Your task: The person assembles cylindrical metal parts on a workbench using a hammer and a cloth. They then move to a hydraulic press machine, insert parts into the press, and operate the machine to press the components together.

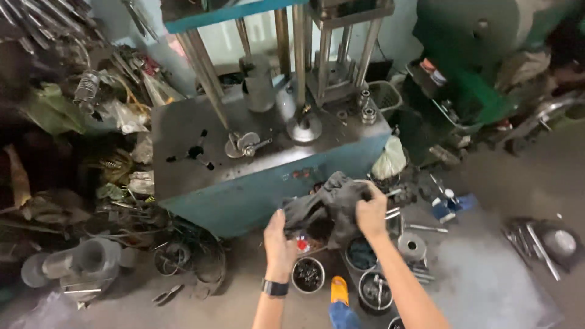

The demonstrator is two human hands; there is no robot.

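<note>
Holding item: dark grey cloth [332, 198], crumpled, limp, hanging in front of the lower face of a blue-green press machine [244, 201].

Right hand [370, 213]: closed on the cloth's upper right edge, fingers bunched into the fabric; this hand carries most of the weight.

Left hand [279, 240]: fingers extended and fairly wide, palm turned toward the cloth's lower left corner. It sits just beside that corner, perhaps touching; contact cannot be told for certain. A dark watch [275, 287] sits on this wrist.

Key relation: the cloth lies up and to the right of the left hand, and directly under the right hand's grip. Its long axis runs on a slant from the lower left, near the left hand, up to the right hand. The right hand is the nearer, already on it; the left hand is at the free end.

Below the cloth, on the floor [487, 286]: several round metal tins [308, 275] holding small dark parts, close together, one with something red beside it. An orange shoe [339, 290] shows between the tins.

On the machine's grey worktop [177, 134]: a metal cylinder [259, 82], upright steel columns [298, 55], small fittings.

Left of machine: heap of scrap metal, springs and rags [91, 152].

Right of machine: green machine [469, 55], loose tools on the floor.
</note>
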